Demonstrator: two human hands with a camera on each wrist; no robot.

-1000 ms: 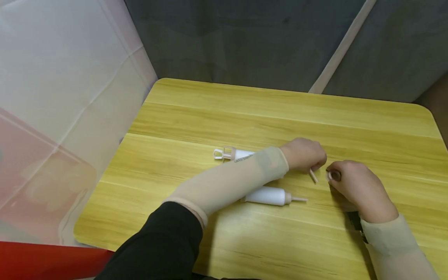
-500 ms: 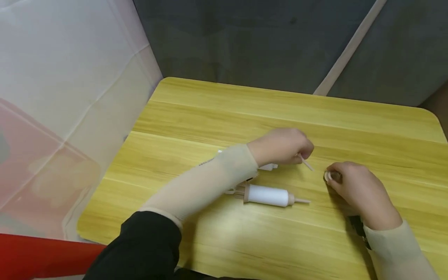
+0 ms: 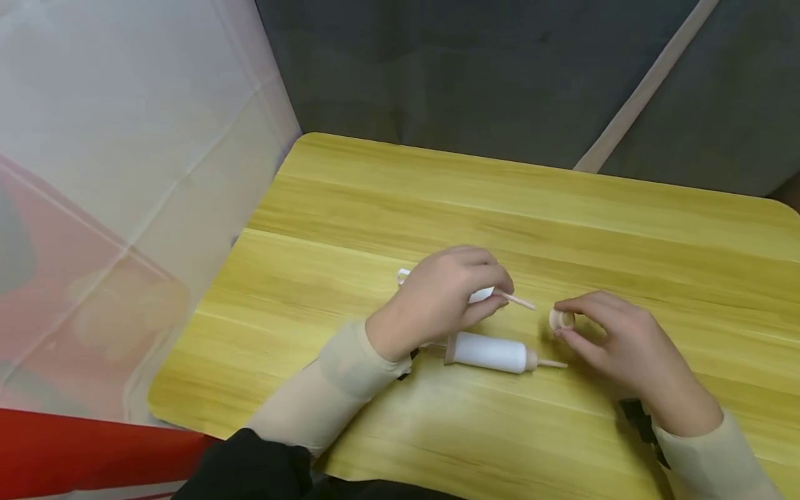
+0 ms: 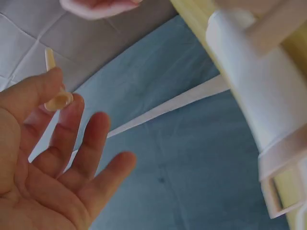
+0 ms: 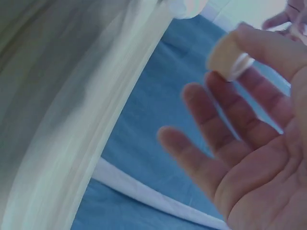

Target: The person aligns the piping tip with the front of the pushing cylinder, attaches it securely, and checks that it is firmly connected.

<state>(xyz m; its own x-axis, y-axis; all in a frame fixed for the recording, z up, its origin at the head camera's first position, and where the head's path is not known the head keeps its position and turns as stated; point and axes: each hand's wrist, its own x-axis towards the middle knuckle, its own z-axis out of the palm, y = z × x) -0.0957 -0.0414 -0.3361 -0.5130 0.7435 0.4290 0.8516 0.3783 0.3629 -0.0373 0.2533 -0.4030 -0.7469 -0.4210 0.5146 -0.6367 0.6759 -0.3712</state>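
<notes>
Fingers (image 3: 495,276) of left hand (image 3: 445,290) pinch slim beige nozzle (image 3: 517,301); those of right hand (image 3: 631,340) pinch beige ring (image 3: 553,320), near nozzle's tip but apart, above bench (image 3: 387,201). White syringe (image 3: 490,353) lies below, second syringe (image 3: 480,295) partly hidden by left hand. Dark curtain (image 3: 462,83) beyond.
</notes>
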